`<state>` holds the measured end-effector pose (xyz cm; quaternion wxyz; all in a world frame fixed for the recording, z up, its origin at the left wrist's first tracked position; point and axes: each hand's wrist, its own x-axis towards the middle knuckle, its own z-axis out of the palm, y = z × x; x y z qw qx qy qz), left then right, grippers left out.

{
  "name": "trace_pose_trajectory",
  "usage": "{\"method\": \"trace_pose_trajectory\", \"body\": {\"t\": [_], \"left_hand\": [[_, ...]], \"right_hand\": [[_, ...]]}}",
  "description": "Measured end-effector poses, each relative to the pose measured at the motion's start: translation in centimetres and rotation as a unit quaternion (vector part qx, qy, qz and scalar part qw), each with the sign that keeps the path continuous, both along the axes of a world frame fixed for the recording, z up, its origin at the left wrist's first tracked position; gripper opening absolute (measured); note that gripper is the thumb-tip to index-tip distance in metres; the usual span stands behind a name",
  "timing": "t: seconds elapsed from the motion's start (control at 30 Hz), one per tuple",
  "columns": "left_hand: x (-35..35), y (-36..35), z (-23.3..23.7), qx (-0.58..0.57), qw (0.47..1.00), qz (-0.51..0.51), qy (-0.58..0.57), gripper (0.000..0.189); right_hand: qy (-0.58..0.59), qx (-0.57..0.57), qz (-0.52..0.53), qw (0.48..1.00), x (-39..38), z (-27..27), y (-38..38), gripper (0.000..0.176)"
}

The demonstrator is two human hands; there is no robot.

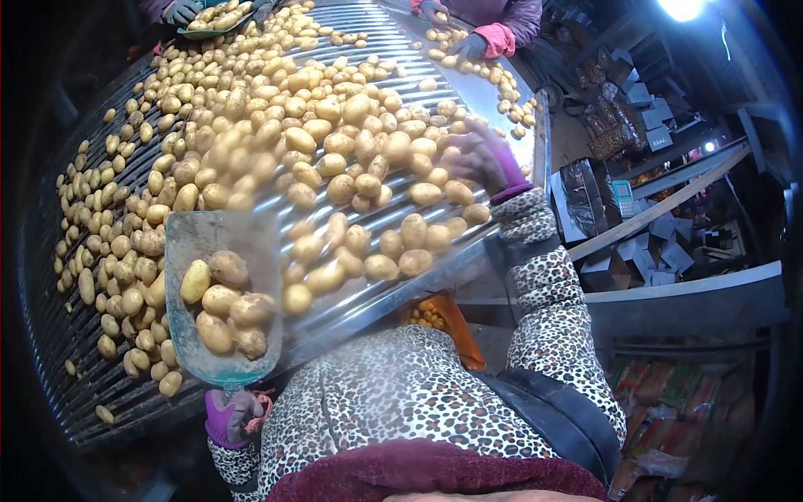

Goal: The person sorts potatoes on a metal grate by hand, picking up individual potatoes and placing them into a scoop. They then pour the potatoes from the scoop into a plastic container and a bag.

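My left hand (234, 417), in a grey and purple glove, is closed round the handle of a scoop (186, 335) at the near edge of the sorting table. The scoop is worn teal and clear, and several potatoes (216, 301) lie in it. Over the right side of the potato pile (335, 142), my right hand (478, 157), gloved alike, reaches out with its fingers apart. Motion blurs those fingers, and potatoes lie close beside them. Some potatoes just beyond the scoop are also smeared.
The slatted metal table (109, 410) carries loose potatoes. Across it, one co-worker's gloved hand (182, 12) is by a loaded scoop (219, 18); another's gloved hand (470, 47) touches potatoes. An orange container (458, 330) stands below the near edge. Boxes (648, 251) and a wooden beam (669, 201) are at right.
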<state>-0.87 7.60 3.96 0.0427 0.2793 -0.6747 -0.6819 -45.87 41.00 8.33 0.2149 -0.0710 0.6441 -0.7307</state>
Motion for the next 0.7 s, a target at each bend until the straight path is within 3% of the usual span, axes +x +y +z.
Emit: {"method": "trace_pose_trajectory", "body": {"t": [0.03,0.07,0.1,0.13,0.17,0.23,0.27,0.33,0.37,0.43,0.47,0.53,0.57,0.6,0.63,0.67,0.7], "left_hand": [[-0.1,0.2,0.2,0.059,0.998,0.034,-0.009,0.017],[-0.1,0.1,-0.1,0.061,0.998,0.035,-0.008,0.017],[0.0,-0.1,-0.4,0.06,0.998,0.025,0.001,0.018],[0.1,-0.2,-0.6,0.059,0.998,0.016,0.009,0.018],[0.3,-0.3,-0.9,0.06,0.998,0.016,0.01,0.018],[0.7,-0.5,-1.2,0.012,1.0,-0.01,0.021,0.02],[0.6,-0.4,-1.0,0.011,1.0,-0.009,0.02,0.02],[0.3,-0.1,-0.3,0.044,0.999,0.011,0.006,0.021],[0.5,-0.3,-0.7,0.044,0.999,0.01,0.006,0.021],[0.6,-0.4,-1.3,-0.116,0.991,-0.048,0.044,0.027],[0.6,-0.4,-1.0,-0.116,0.991,-0.045,0.045,0.027],[0.2,-0.4,-0.2,0.058,0.998,-0.021,-0.006,0.033],[0.2,-0.6,0.1,0.058,0.998,-0.02,-0.004,0.033],[0.2,-0.7,0.4,-0.005,0.999,-0.043,-0.018,0.031],[0.2,-0.6,0.4,-0.067,0.995,-0.067,-0.033,0.029],[0.2,-0.6,0.2,-0.065,0.995,-0.067,-0.032,0.029],[0.3,-0.5,-0.1,-0.023,0.999,-0.043,-0.023,0.028]], "right_hand": [[0.028,0.098,-0.082,0.991,-0.4,0.9,0.6,0.03],[0.029,0.1,-0.081,0.991,-1.6,-0.4,2.3,0.03],[0.144,0.248,-0.006,0.958,-3.6,-3.6,4.8,0.033],[0.252,0.386,0.07,0.884,-5.3,-6.5,7.0,0.036],[0.406,0.443,0.166,0.782,-5.6,-8.5,8.9,0.047],[0.232,0.602,0.196,0.739,-2.6,-7.8,6.1,0.051],[0.232,0.6,0.197,0.74,-1.9,-7.8,5.0,0.051],[0.277,0.668,0.156,0.672,-0.9,-7.7,3.5,0.058],[0.276,0.668,0.156,0.673,-0.6,-7.2,2.6,0.058],[0.234,0.714,0.225,0.621,-0.3,-5.4,0.5,0.054],[0.218,0.714,0.253,0.616,-0.3,-4.5,-0.5,0.054],[0.22,0.699,0.27,0.625,-1.0,-5.4,-0.5,0.054],[0.219,0.684,0.286,0.635,-1.5,-6.2,-0.2,0.053],[0.289,0.587,0.275,0.705,-2.0,-7.7,1.4,0.064],[0.29,0.589,0.276,0.702,-1.3,-7.0,1.3,0.064],[0.14,0.44,0.271,0.845,-0.1,-5.9,0.9,0.062],[-0.019,0.261,0.247,0.933,1.0,-4.8,0.4,0.061]]}}
